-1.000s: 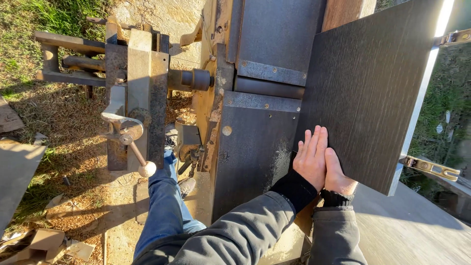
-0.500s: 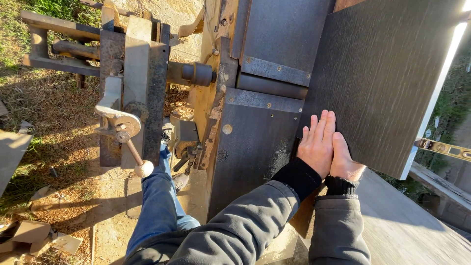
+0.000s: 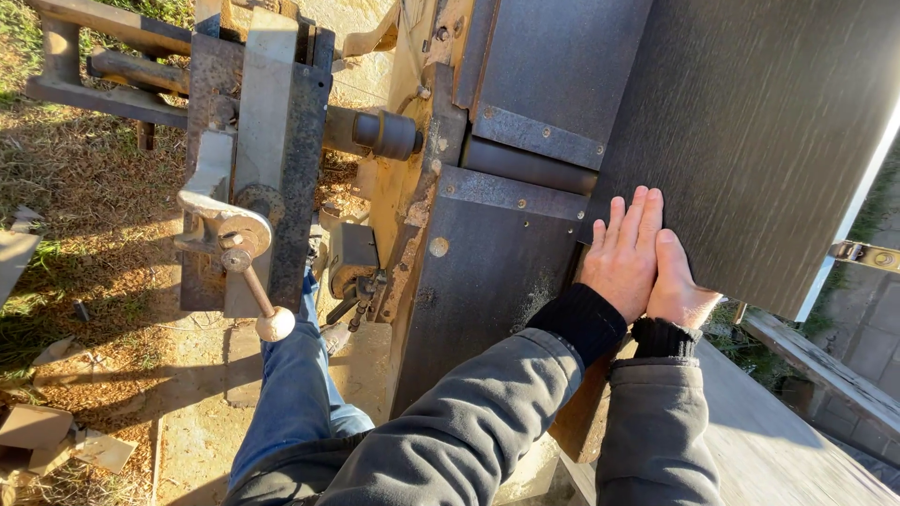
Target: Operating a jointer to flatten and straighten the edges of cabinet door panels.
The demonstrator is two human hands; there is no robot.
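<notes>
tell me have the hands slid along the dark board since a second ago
Cannot tell. Both hands lie flat at the same near edge of the board; against the table, any shift looks like camera motion.

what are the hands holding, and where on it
Nothing is gripped. The left hand and right hand lie flat, side by side, pressing on the near edge of the dark board.

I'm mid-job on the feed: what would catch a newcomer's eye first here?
First, the two bare hands pressed side by side, left hand and right hand, flat on the near edge of a large dark board lying on the steel machine table. Next, at left, the rusty mechanism's crank with a pale round knob, above the sawdust-strewn ground.
</notes>
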